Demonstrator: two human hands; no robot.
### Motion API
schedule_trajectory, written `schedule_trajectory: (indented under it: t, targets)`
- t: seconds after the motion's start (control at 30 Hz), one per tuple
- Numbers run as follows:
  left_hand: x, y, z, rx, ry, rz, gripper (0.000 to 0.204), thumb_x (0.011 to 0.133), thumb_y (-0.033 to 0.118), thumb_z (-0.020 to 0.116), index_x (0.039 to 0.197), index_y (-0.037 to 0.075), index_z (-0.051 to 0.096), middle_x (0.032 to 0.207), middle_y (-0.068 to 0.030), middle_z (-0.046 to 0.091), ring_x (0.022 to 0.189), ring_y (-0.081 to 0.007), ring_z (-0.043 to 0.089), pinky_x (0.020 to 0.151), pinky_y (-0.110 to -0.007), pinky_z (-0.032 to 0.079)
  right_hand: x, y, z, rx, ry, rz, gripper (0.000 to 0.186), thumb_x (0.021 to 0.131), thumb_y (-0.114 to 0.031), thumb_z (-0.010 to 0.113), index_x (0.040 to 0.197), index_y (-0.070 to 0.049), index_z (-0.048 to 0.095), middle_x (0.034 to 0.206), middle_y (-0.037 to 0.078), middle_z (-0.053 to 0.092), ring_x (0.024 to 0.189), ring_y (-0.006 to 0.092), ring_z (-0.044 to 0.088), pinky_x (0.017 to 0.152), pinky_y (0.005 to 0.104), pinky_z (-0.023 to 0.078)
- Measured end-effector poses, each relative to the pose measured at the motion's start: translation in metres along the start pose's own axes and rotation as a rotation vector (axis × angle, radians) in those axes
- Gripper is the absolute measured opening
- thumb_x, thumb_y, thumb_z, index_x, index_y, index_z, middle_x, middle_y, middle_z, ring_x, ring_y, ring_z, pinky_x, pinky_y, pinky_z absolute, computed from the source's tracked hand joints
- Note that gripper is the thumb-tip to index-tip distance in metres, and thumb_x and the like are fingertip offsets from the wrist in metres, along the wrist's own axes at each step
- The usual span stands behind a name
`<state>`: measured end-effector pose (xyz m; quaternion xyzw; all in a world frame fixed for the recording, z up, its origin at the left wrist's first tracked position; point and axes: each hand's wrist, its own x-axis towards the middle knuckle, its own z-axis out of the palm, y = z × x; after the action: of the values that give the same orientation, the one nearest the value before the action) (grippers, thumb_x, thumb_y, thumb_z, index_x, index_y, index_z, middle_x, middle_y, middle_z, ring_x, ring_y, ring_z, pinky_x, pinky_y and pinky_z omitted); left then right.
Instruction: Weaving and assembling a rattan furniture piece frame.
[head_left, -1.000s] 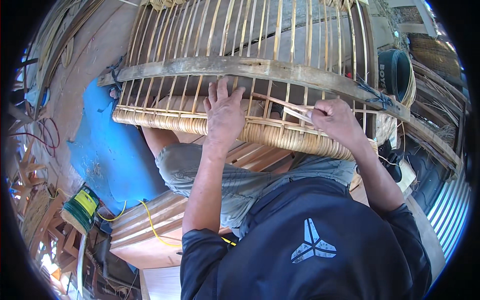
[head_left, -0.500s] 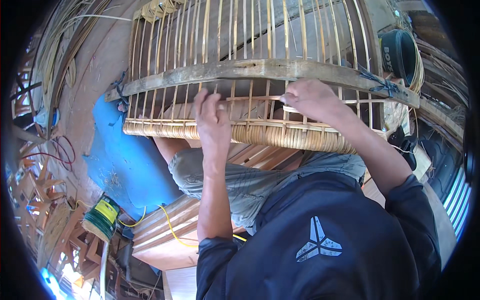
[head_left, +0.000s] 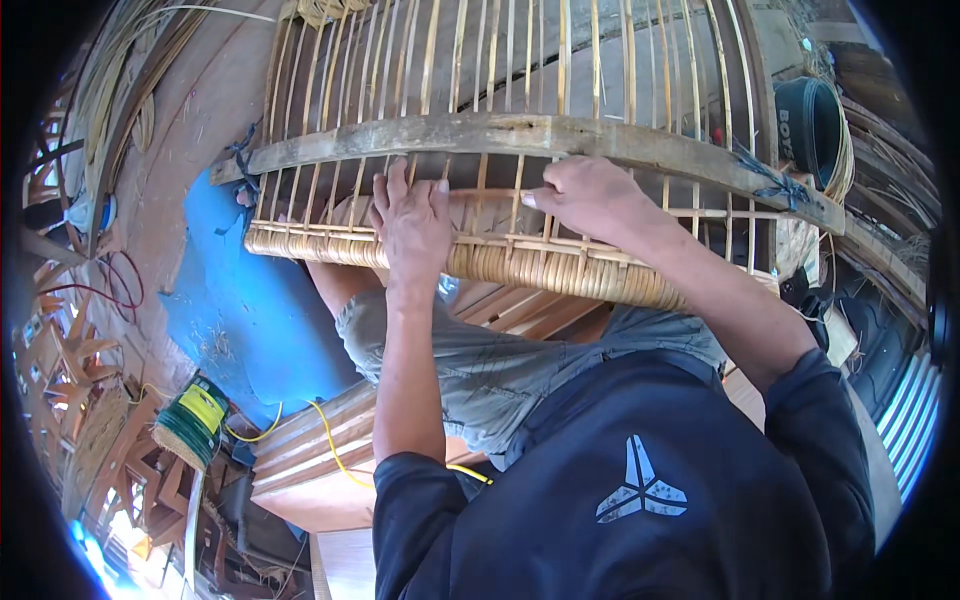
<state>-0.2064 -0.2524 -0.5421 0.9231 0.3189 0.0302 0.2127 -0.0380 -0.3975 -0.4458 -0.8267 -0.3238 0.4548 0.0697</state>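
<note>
Cane wrapping (head_left: 530,270) is covering the frame (head_left: 760,90) along its near edge, rods (head_left: 563,60) are running unwoven beyond, the right hand (head_left: 590,195) is pinching a strip (head_left: 500,194) just past that wrapping, the left hand (head_left: 412,222) is resting half-open over rods, grip unclear, and blue sheeting (head_left: 250,310) is covering floor (head_left: 215,80) beside the near-left corner.

On the side of the dark bucket (head_left: 796,112), at right, stand a few pale capital letters (head_left: 783,130). The black T-shirt (head_left: 720,450) bears one pale emblem (head_left: 637,491) made of three parts. On the green tub (head_left: 190,428) is a yellow label (head_left: 203,407); any print is too small to read.
</note>
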Motion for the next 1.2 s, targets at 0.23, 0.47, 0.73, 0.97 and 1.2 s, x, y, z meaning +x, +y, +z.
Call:
schedule_trajectory:
  t: [0.23,0.47,0.73,0.97,1.2]
  targets:
    - [0.013,-0.006,0.002,-0.058,0.062,0.003,0.021,0.086,0.020,0.059,0.089,-0.001,0.064,0.127,-0.0134,0.046,0.118,-0.0362,0.043,0.103,-0.050,0.031,0.000,0.028,0.005,0.131,0.102,-0.168,0.017,0.085,-0.018,0.061,0.084,-0.001,0.062,0.072,0.012,0.065,0.062,0.0195,0.062,0.063,0.0348,0.049]
    - [0.019,-0.065,-0.003,-0.106,0.049,-0.228,0.032,0.090,0.030,0.056,0.090,0.000,0.068,0.126,-0.0163,0.053,0.119,-0.0361,0.045,0.099,-0.050,0.035,0.004,0.011,0.015,-0.096,0.256,-0.120,0.026,0.087,-0.027,0.057,0.082,-0.002,0.062,0.079,0.019,0.064,0.074,0.0367,0.063,0.071,0.0446,0.049]
    - [0.015,-0.049,-0.002,0.059,0.127,-0.234,0.030,0.086,0.033,0.060,0.099,0.008,0.068,0.128,-0.0145,0.052,0.123,-0.0377,0.042,0.102,-0.049,0.034,0.005,0.025,0.003,0.070,0.081,-0.137,0.022,0.087,-0.024,0.056,0.083,-0.003,0.063,0.078,0.017,0.065,0.077,0.0318,0.065,0.073,0.0429,0.050]
    - [0.023,-0.032,-0.022,-0.074,0.032,-0.150,0.026,0.089,0.022,0.056,0.109,0.007,0.063,0.104,-0.0140,0.063,0.099,-0.0352,0.059,0.085,-0.043,0.048,0.007,0.006,0.022,-0.211,0.184,-0.100,0.018,0.087,-0.023,0.057,0.085,-0.006,0.062,0.082,0.016,0.065,0.083,0.0329,0.065,0.073,0.0445,0.051]
    - [0.046,-0.061,-0.011,-0.309,-0.222,-0.466,0.029,0.086,0.027,0.062,0.098,0.001,0.065,0.089,-0.0173,0.067,0.081,-0.0326,0.063,0.078,-0.039,0.048,0.005,0.016,0.018,-0.139,0.172,-0.146,0.016,0.085,-0.023,0.060,0.086,-0.007,0.063,0.084,0.015,0.066,0.083,0.0321,0.065,0.073,0.0434,0.051]
